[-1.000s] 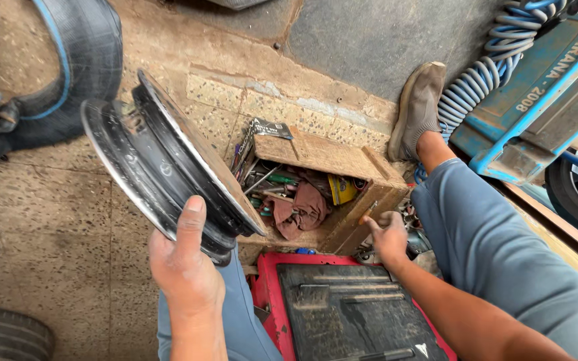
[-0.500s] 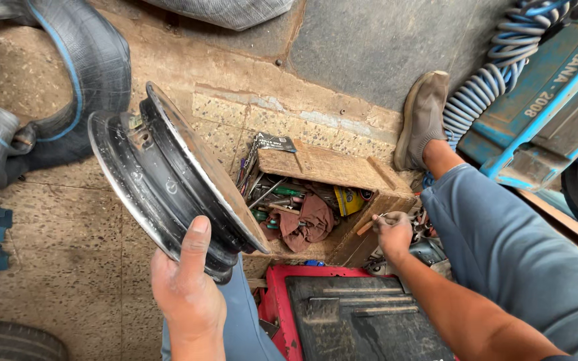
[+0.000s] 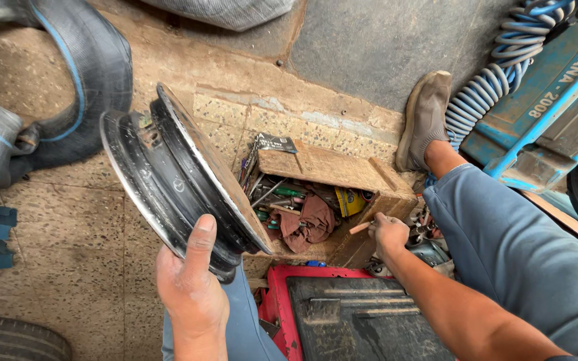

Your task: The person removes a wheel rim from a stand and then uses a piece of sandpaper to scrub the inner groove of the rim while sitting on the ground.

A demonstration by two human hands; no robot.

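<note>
inner tube (image 3: 68,87): 10 o'clock, black with blue stripe, on floor
coiled hose (image 3: 503,73): 2 o'clock, blue
blue machine (image 3: 556,113): 3 o'clock
red case (image 3: 342,314): 6 o'clock
tyre (image 3: 8,341): 7 o'clock

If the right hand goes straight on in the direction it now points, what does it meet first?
The right hand points up and left, toward the wooden toolbox. It grips a small wooden-handled tool whose tip would likely reach the box's edge first, then the reddish rag inside. Depth is unclear.
</note>
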